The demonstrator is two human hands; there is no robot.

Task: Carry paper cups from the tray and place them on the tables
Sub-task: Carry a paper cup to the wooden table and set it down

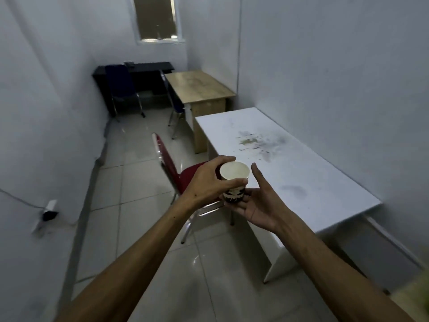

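A white paper cup point(234, 176) with a dark printed band stands upright in the air in front of me, its mouth open and empty. My left hand point(209, 182) wraps around its side from the left. My right hand point(257, 201) lies palm up under and beside the cup's base, fingers spread. The cup hovers just off the near left edge of a white table point(301, 173) that runs along the right wall. No tray is in view.
A red chair point(171, 166) stands beside the white table, below my hands. Farther back are a wooden desk point(197, 86), a black desk point(139, 68) and a blue chair point(120, 84). A power strip point(47, 213) lies by the left wall on the tiled floor.
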